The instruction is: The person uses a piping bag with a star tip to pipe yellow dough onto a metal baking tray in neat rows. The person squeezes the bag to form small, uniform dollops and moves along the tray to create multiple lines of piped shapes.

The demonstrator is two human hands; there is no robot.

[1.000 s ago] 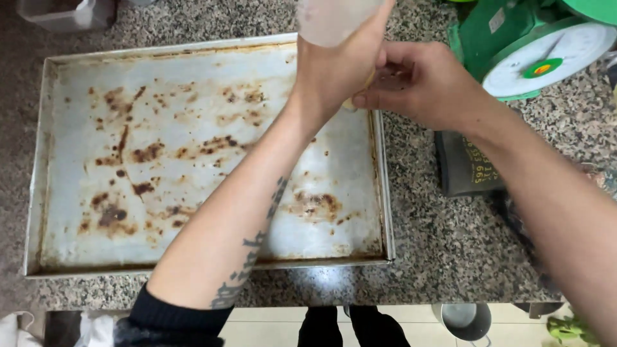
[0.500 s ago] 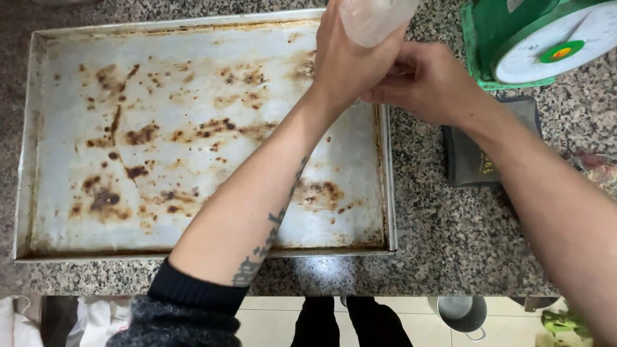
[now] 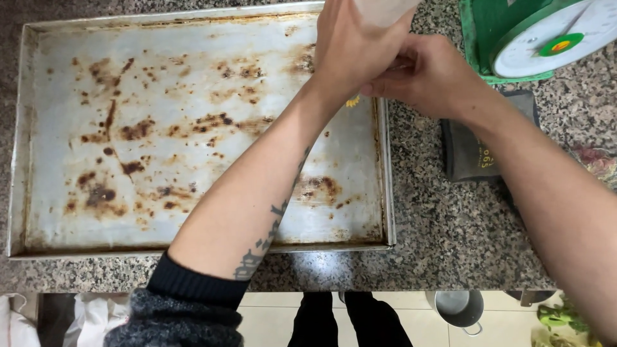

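Note:
My left hand is wrapped around a pale, translucent container whose top is cut off by the frame's upper edge. My right hand presses against it from the right, fingers curled at the container's lower part. Both hands hover over the far right corner of a large, rust-stained metal baking tray lying on a speckled granite counter. A small yellow spot shows just below my left wrist, on the tray.
A green kitchen scale with a white dial stands at the far right. A dark pouch lies beside the tray. Below the counter edge are a metal pot, white cloth and some greens on the floor.
The view has shifted so the tray and scale sit closer and higher in frame. My two hands stay together around the container in the same grip.

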